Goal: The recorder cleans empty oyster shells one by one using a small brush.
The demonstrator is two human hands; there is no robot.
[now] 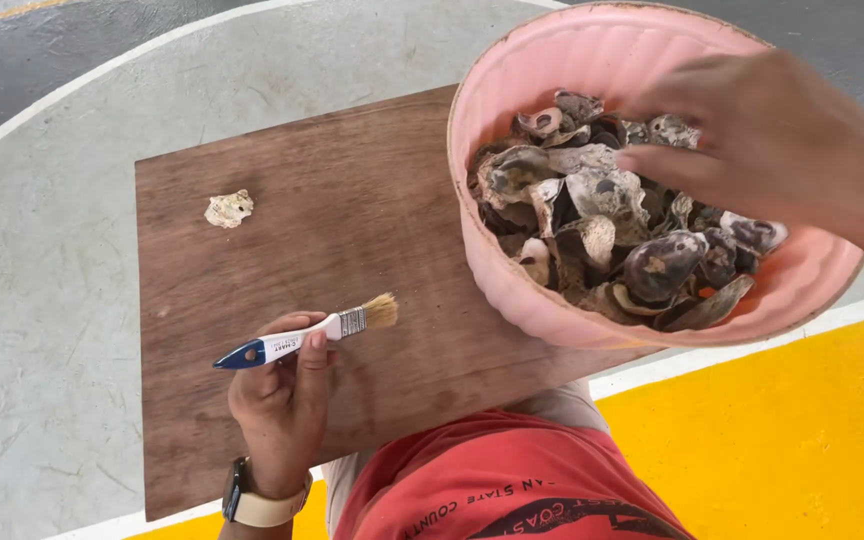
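The left hand (282, 400) is closed around a small paint brush (307, 340), holding its white and blue handle between the thumb and the bent fingers, with the pale bristles pointing to the right and hanging just above the wooden board (352, 210). The right hand (762, 140) is spread inside the pink bowl (512, 70), its fingers stretched flat and loosely apart over the pile of dark shells (602, 230); one fingertip touches a shell, but no shell is pinched yet as far as I can see. To do this step well, I think the fingers should close on a single shell lying on top, not push deep into the pile, because the edges look sharp and the shells lie loose on each other. The brush is better kept low and level over the board, away from the bowl rim. Counting: there is one brush, one bowl, one board, and one small pale shell (229, 209) lying alone near the far left corner of the board, well apart from both hands. The shells in the bowl are many, more than twenty, and they overlap too much for an exact count. One watch (252, 500) is on the left wrist.
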